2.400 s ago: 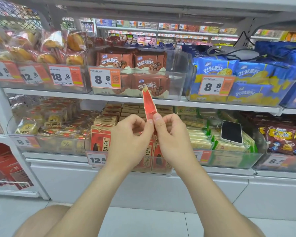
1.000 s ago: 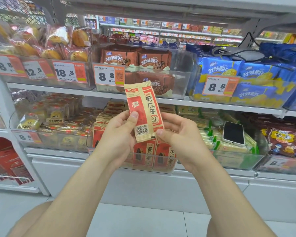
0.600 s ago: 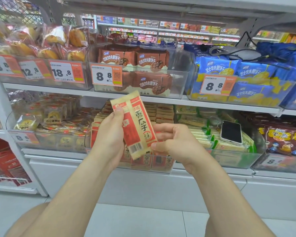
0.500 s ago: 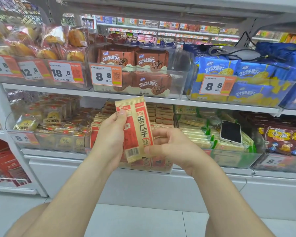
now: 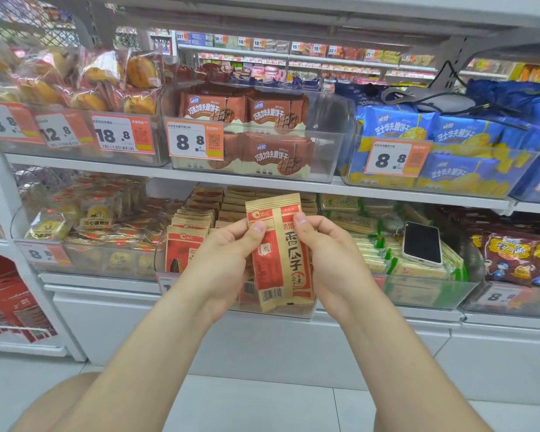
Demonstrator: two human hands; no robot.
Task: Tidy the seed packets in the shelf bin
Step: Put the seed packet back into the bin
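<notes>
Far left on the lower shelf (image 5: pixel 106 283) you've got a clear bin of yellow pastry packs (image 5: pixel 91 219), well apart from the work. Next right is the shelf bin (image 5: pixel 162 257), clear-walled, with rows of seed packets (image 5: pixel 186 244) standing on edge, red fronts facing you. Your left hand (image 5: pixel 222 260) is up in front of that bin, fingers curled, thumb pressed on the left edge of one loose seed packet (image 5: pixel 281 260). That packet is in the air, in front of the bin's right half, not in the bin. Long axis near vertical, top leaning a little left, barcode end down, printed face toward you. It blocks the bin's front-right packets from view. Your right hand (image 5: pixel 331 257) pinches the packet's upper right part, thumb on the face, fingers curled behind. Just right of the bin sits another clear bin of green-edged packs (image 5: pixel 371 244), with a phone (image 5: pixel 422 243) lying screen up on top of them. Far right, dark red snack packs (image 5: pixel 512 260). On the shelf above are brown wafer packs (image 5: pixel 262 120) and blue wafer packs (image 5: pixel 434 135).
</notes>
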